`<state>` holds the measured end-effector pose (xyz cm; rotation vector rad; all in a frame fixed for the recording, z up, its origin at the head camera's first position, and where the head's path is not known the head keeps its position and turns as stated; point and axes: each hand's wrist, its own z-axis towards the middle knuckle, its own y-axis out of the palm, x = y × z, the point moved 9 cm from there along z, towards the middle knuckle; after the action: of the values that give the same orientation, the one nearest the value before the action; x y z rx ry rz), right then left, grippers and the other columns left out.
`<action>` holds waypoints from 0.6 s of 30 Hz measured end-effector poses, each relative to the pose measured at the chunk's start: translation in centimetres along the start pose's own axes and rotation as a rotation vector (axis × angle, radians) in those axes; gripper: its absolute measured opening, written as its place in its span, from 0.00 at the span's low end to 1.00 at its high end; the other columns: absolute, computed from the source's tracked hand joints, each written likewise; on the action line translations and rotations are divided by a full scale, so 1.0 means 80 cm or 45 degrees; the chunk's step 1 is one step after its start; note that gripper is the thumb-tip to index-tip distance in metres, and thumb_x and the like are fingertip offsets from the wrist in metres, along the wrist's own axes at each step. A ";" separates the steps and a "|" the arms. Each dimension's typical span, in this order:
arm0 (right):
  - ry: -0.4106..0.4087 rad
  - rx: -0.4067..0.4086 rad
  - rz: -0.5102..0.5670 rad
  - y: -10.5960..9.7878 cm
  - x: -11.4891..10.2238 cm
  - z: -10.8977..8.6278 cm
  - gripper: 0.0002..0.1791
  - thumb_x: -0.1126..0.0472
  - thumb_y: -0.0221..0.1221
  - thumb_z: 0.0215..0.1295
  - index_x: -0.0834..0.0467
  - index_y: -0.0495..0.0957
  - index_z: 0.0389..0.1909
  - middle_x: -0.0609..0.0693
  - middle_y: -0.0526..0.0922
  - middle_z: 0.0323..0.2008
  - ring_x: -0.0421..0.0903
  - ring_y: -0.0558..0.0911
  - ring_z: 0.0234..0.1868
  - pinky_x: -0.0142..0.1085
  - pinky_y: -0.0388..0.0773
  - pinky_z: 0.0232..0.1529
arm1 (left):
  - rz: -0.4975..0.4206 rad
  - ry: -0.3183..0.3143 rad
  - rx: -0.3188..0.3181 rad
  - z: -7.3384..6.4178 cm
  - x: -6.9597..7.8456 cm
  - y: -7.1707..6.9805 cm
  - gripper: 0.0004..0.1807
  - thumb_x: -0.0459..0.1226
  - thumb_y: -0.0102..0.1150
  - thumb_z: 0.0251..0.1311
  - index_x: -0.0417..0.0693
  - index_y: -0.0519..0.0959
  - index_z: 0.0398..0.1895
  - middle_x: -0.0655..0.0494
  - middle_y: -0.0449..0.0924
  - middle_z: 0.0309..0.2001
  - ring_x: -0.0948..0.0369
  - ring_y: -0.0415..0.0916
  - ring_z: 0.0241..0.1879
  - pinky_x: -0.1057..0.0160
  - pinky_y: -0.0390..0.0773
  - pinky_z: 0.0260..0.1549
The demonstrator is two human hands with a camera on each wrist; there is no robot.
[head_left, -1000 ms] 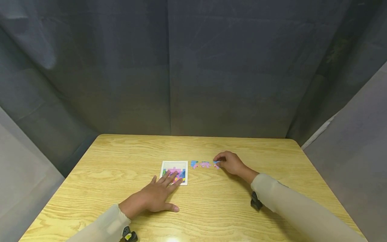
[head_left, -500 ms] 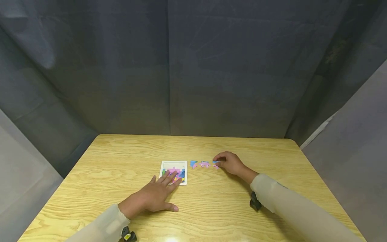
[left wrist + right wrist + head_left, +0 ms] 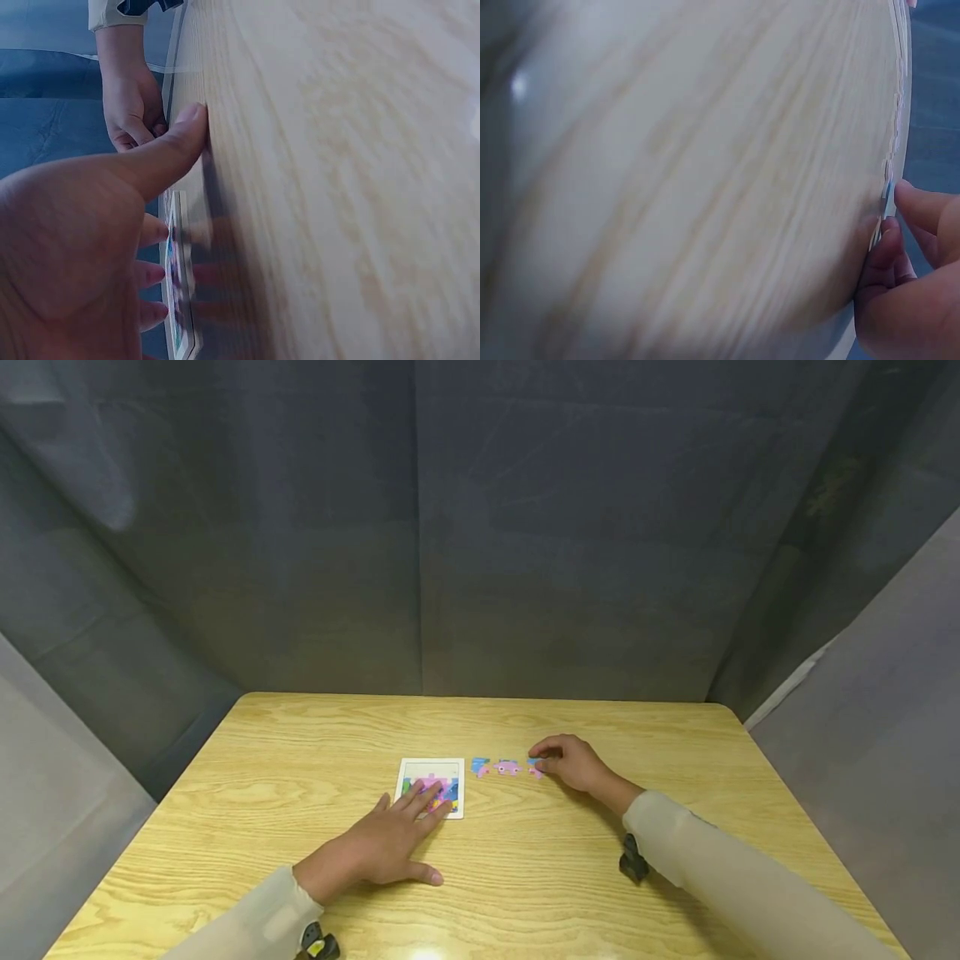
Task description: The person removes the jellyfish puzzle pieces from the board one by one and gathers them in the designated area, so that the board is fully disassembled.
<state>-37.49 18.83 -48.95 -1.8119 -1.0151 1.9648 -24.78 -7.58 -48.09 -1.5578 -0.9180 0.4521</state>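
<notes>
My left hand lies with fingers spread over a white-bordered puzzle board. Its fingertips rest on the lower part, where pink, blue, green and yellow pieces are set; the upper part shows a pale bare backing. To the board's right lie two loose pieces: a blue-and-pink puzzle piece and a pink puzzle piece with eyes. At the end of this row my right hand pinches another blue-and-pink puzzle piece between thumb and finger, low at the tabletop. That piece is partly hidden by the fingers.
The wood-grain table has rounded back corners. A dark curtain hangs behind it, with pale panels at both sides. Each wrist carries a small black camera, such as the right wrist camera.
Both hands and the pieces keep their places on the table. The head view has shifted very slightly.
</notes>
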 end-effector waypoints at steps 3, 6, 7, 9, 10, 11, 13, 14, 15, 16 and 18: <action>0.005 -0.003 0.011 0.000 0.001 0.001 0.11 0.65 0.63 0.73 0.61 0.85 0.52 0.56 0.84 0.52 0.52 0.81 0.51 0.50 0.79 0.53 | 0.004 -0.003 0.015 -0.001 -0.002 0.001 0.59 0.73 0.52 0.58 0.52 0.49 0.84 0.45 0.36 0.84 0.40 0.36 0.82 0.25 0.54 0.68; 0.010 -0.002 0.015 0.000 0.002 0.002 0.11 0.65 0.63 0.73 0.60 0.85 0.52 0.56 0.84 0.52 0.52 0.80 0.52 0.49 0.79 0.54 | -0.011 -0.014 0.039 -0.005 -0.006 0.002 0.57 0.74 0.50 0.59 0.53 0.51 0.84 0.44 0.36 0.84 0.40 0.37 0.82 0.24 0.54 0.68; 0.006 -0.002 0.011 -0.001 0.002 0.002 0.11 0.65 0.63 0.73 0.60 0.85 0.52 0.56 0.84 0.52 0.52 0.80 0.52 0.50 0.79 0.54 | -0.018 -0.020 0.047 -0.006 -0.008 0.003 0.56 0.74 0.49 0.59 0.54 0.52 0.84 0.43 0.37 0.84 0.40 0.37 0.82 0.24 0.54 0.68; 0.007 -0.001 0.011 -0.001 0.002 0.002 0.11 0.65 0.63 0.73 0.60 0.85 0.52 0.55 0.84 0.52 0.52 0.80 0.52 0.50 0.79 0.54 | -0.037 -0.030 0.062 -0.010 -0.011 0.003 0.55 0.74 0.48 0.60 0.54 0.53 0.83 0.43 0.36 0.84 0.40 0.37 0.82 0.24 0.53 0.68; 0.010 -0.001 0.016 -0.002 0.002 0.001 0.11 0.65 0.63 0.72 0.60 0.85 0.52 0.56 0.84 0.52 0.52 0.80 0.52 0.50 0.79 0.54 | -0.047 -0.034 0.068 -0.012 -0.013 0.003 0.55 0.74 0.47 0.61 0.54 0.53 0.83 0.43 0.36 0.84 0.40 0.37 0.82 0.24 0.53 0.68; 0.009 -0.002 0.020 -0.002 0.002 0.001 0.11 0.65 0.63 0.72 0.60 0.85 0.52 0.56 0.84 0.52 0.52 0.80 0.51 0.50 0.79 0.53 | -0.055 -0.041 0.073 -0.014 -0.015 0.003 0.54 0.74 0.47 0.61 0.55 0.53 0.83 0.43 0.36 0.84 0.40 0.37 0.82 0.23 0.52 0.68; 0.000 -0.007 0.027 -0.002 0.000 0.000 0.11 0.65 0.63 0.73 0.61 0.85 0.52 0.56 0.84 0.52 0.52 0.80 0.50 0.50 0.79 0.53 | -0.071 -0.057 0.077 -0.018 -0.019 0.003 0.53 0.73 0.47 0.62 0.56 0.53 0.83 0.42 0.36 0.84 0.39 0.37 0.82 0.23 0.51 0.68; 0.001 -0.007 0.032 -0.002 -0.001 -0.001 0.11 0.65 0.63 0.73 0.61 0.85 0.52 0.56 0.84 0.52 0.52 0.80 0.50 0.49 0.79 0.53 | -0.083 -0.066 0.079 -0.021 -0.020 0.002 0.53 0.73 0.47 0.63 0.56 0.52 0.84 0.41 0.36 0.84 0.39 0.37 0.81 0.23 0.51 0.68; -0.003 -0.007 0.034 -0.002 -0.002 -0.001 0.11 0.65 0.62 0.73 0.62 0.84 0.52 0.57 0.84 0.52 0.52 0.81 0.50 0.49 0.80 0.53 | -0.088 -0.079 0.078 -0.022 -0.022 0.002 0.53 0.73 0.47 0.63 0.57 0.52 0.84 0.40 0.37 0.84 0.38 0.37 0.81 0.23 0.51 0.68; -0.006 -0.007 0.035 -0.003 -0.003 -0.001 0.11 0.66 0.63 0.72 0.62 0.84 0.52 0.57 0.84 0.52 0.52 0.81 0.51 0.49 0.80 0.53 | -0.098 -0.095 0.077 -0.024 -0.024 0.002 0.52 0.73 0.48 0.63 0.57 0.52 0.84 0.40 0.37 0.83 0.38 0.37 0.81 0.23 0.50 0.68; -0.010 -0.005 0.031 -0.003 -0.005 -0.001 0.11 0.66 0.63 0.72 0.62 0.84 0.52 0.56 0.85 0.51 0.52 0.81 0.50 0.49 0.80 0.53 | -0.115 -0.128 0.075 -0.028 -0.027 0.001 0.52 0.72 0.48 0.63 0.59 0.52 0.84 0.39 0.37 0.83 0.37 0.37 0.81 0.23 0.50 0.69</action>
<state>-37.40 18.76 -48.52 -1.8287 -1.0042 1.9870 -24.47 -10.64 -48.11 -1.4449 -1.0389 0.4921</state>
